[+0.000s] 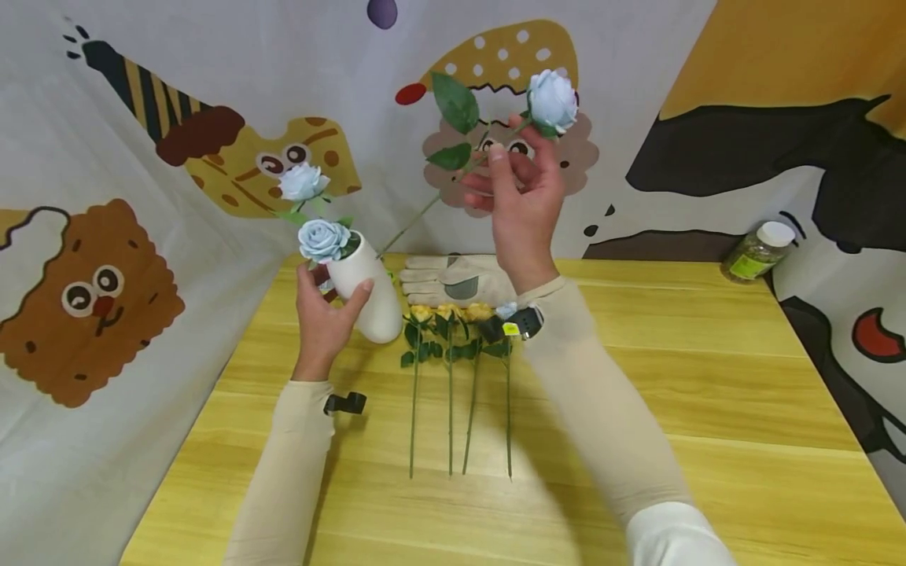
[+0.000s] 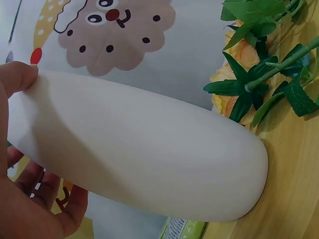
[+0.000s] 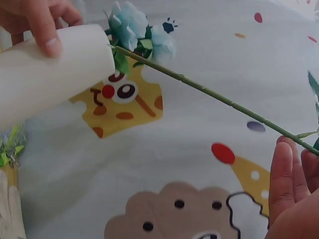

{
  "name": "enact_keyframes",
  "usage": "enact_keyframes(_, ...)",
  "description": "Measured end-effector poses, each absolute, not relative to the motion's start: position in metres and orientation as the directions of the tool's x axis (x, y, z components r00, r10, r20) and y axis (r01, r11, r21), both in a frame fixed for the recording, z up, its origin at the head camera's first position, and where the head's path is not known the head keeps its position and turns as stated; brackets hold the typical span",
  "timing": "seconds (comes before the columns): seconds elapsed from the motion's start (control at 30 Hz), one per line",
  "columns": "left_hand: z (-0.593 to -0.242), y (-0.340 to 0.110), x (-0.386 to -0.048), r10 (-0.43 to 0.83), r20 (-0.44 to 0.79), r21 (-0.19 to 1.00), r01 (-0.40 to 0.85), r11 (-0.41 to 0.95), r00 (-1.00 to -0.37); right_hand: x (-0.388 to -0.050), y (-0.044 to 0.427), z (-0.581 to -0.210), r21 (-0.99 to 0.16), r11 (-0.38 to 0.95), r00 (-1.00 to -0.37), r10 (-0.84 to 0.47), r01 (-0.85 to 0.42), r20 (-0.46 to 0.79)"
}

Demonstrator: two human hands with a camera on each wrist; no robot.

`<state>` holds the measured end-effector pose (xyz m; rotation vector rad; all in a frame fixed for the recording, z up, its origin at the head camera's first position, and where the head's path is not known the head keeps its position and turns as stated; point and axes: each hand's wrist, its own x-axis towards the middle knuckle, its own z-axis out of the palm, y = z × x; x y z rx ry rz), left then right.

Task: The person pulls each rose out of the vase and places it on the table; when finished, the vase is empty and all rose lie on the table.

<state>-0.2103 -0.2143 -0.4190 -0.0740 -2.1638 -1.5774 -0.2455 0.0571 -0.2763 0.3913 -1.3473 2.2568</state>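
My left hand [image 1: 324, 324] grips a white vase [image 1: 373, 303] near its mouth, thumb on one side and fingers on the other. The vase tilts to the left, its base at the table. Two light blue artificial roses [image 1: 324, 240] stick out of its mouth. Up to the right, my right hand [image 1: 529, 206] pinches the green stem of another light blue rose [image 1: 552, 101] below its bloom. That rose's stem [image 3: 204, 92] slants down to the vase rim in the right wrist view; whether its tip is inside, I cannot tell.
Yellow roses [image 1: 449, 313] and one pale blue rose [image 1: 506, 310] lie with stems toward me on the wooden table [image 1: 637, 409]. Behind them lies a pale glove [image 1: 425, 279]. A white-lidded jar [image 1: 757, 253] stands back right, before a printed cloth [image 1: 283, 47].
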Motion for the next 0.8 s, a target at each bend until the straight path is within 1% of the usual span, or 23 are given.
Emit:
enact_keyframes(0.2,-0.418,-0.213,-0.209,-0.223,0.382,0.892,0.296,0.341,-0.897,-0.240,0.078,-0.292,-0.772,-0.357,-0.849,0.270,-0.526,0.454)
enact_keyframes(0.47,-0.420,-0.215,-0.211,-0.228,0.393,0.889,0.305,0.342,-0.891,-0.236,0.111,-0.316,-0.833,-0.197,-0.843,0.288,-0.516,0.454)
enact_keyframes(0.63,-0.421,-0.216,-0.212,-0.229,0.394,0.889,0.306,0.340,-0.890,-0.234,0.132,-0.334,-0.864,-0.135,-0.857,0.272,-0.484,0.438)
enact_keyframes(0.8,-0.419,-0.215,-0.212,-0.220,0.400,0.891,0.321,0.321,-0.890,-0.230,0.152,-0.350,-0.897,-0.088,-0.885,0.230,-0.432,0.404)
